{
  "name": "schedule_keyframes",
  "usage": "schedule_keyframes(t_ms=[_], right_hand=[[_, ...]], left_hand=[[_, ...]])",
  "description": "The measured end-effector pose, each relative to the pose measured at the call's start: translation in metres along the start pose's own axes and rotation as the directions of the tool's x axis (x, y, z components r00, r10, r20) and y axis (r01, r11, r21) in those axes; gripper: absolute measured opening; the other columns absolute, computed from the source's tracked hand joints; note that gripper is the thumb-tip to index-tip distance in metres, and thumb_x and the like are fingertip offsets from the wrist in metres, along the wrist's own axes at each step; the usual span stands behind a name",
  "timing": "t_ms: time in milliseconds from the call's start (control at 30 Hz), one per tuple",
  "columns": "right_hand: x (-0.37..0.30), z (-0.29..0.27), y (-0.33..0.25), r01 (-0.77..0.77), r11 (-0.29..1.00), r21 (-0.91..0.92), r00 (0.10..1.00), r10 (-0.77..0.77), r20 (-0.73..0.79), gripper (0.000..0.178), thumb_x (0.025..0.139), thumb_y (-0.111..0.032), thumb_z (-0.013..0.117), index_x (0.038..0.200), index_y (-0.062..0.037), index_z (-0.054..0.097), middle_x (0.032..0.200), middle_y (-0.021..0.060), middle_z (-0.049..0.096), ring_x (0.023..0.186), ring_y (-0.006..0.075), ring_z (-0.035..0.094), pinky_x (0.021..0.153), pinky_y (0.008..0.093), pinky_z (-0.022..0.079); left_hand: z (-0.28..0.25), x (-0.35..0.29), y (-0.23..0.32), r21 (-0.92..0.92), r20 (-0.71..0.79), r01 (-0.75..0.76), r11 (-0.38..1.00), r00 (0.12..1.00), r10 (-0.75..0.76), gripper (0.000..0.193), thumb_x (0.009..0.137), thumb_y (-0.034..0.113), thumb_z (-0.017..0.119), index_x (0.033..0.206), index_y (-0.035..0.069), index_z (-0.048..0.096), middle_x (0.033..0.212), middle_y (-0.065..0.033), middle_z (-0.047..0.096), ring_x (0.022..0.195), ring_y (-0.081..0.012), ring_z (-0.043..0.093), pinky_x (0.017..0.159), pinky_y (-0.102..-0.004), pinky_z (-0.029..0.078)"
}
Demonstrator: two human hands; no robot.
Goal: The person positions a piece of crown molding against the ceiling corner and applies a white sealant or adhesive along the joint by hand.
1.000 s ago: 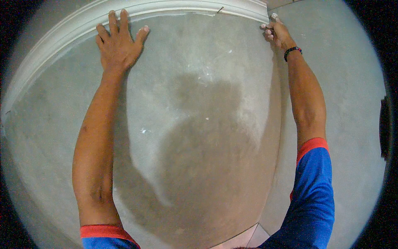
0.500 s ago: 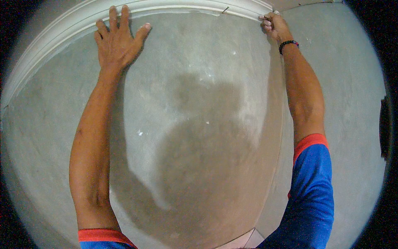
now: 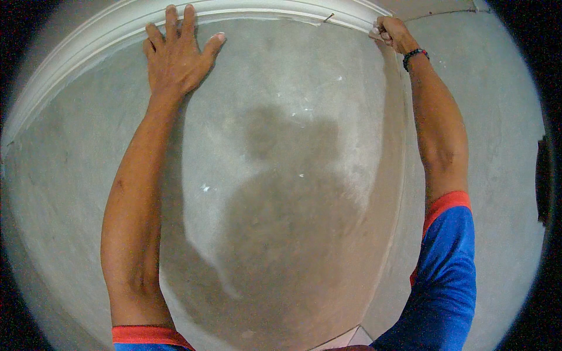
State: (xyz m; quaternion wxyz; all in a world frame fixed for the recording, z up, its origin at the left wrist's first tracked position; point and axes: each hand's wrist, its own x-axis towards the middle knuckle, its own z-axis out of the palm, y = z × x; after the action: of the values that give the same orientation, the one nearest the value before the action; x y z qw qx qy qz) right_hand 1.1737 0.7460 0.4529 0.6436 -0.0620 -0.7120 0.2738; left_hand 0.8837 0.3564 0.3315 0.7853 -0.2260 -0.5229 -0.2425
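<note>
My left hand (image 3: 178, 61) lies flat with its fingers spread, palm on the grey wall (image 3: 281, 70) and fingertips over the white cornice moulding (image 3: 246, 8). My right hand (image 3: 396, 34) is closed at the right end of that moulding, close to the corner of the walls. Its fingers have whitish smears. A small brownish edge shows beneath them, but what they grip is too hidden to name. A dark beaded bracelet circles the right wrist.
A nail (image 3: 329, 18) sticks out at the moulding's lower edge, between my hands. Another grey wall (image 3: 497, 117) meets this one on the right. A dark object (image 3: 543, 181) stands at the far right rim. My shadow falls across the wall.
The view has shifted slightly, so wall and hands appear a little farther right. My right hand has turned slightly, and a brownish edge now shows under its fingers. The left stays flat in place.
</note>
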Motion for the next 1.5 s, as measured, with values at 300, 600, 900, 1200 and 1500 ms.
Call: schedule_keyframes(t_ms=[300,600,900,1200,1500], right_hand=[[-0.006,-0.037,0.007,0.23,0.294,-0.928,0.819,-0.573,0.022,0.034,0.081,-0.021,0.058,0.106,-0.0003,0.065,0.093,0.0219,0.068,0.084,0.0392,0.064,0.086,0.0477,0.05],[-0.058,-0.047,0.029,0.374,0.751,-0.544,0.908,-0.417,0.047,0.024,0.087,-0.015,0.053,0.107,-0.0052,0.062,0.101,0.0156,0.068,0.073,0.024,0.066,0.058,0.035,0.055],[-0.072,0.005,0.026,0.001,0.788,0.615,1.0,0.011,-0.016,0.03,0.086,-0.01,0.054,0.114,-0.0015,0.047,0.068,0.0078,0.062,0.04,0.0069,0.039,0.032,0.0213,0.032],[-0.064,0.036,0.011,0.039,0.915,0.402,0.998,-0.014,-0.067,0.012,0.084,-0.011,0.055,0.086,0.0001,0.053,0.068,0.0069,0.06,0.042,0.0067,0.041,0.032,0.0217,0.029],[-0.043,0.04,0.006,0.087,0.979,0.187,0.993,-0.07,-0.095,0.014,0.083,-0.01,0.057,0.078,0.0024,0.059,0.063,0.0072,0.06,0.039,0.0081,0.041,0.031,0.024,0.027]], left_hand=[[0.001,0.009,0.001,-0.009,-0.05,-0.02,1.0,0.999,0.019,0.082,0.088,0.068,0.045,0.153,0.02,0.027,0.16,-0.0122,0.018,0.142,-0.0485,0.017,0.116,-0.0559,0.018],[-0.002,0.005,0.001,0.029,0.025,0.014,0.999,1.0,-0.015,0.082,0.088,0.067,0.046,0.153,0.02,0.026,0.16,-0.0123,0.017,0.142,-0.0489,0.016,0.116,-0.0569,0.016],[-0.004,0.005,0.0,0.016,0.029,-0.007,1.0,1.0,0.007,0.081,0.089,0.067,0.045,0.152,0.021,0.027,0.16,-0.013,0.017,0.142,-0.0499,0.016,0.115,-0.0586,0.017],[0.001,0.003,-0.004,0.011,-0.005,-0.023,1.0,1.0,0.023,0.082,0.088,0.067,0.046,0.152,0.02,0.026,0.159,-0.015,0.018,0.14,-0.0523,0.019,0.114,-0.0593,0.019],[0.002,0.005,-0.003,-0.008,-0.037,-0.026,1.0,0.999,0.026,0.081,0.088,0.066,0.048,0.151,0.019,0.029,0.158,-0.0158,0.022,0.139,-0.0524,0.021,0.113,-0.0598,0.021]])
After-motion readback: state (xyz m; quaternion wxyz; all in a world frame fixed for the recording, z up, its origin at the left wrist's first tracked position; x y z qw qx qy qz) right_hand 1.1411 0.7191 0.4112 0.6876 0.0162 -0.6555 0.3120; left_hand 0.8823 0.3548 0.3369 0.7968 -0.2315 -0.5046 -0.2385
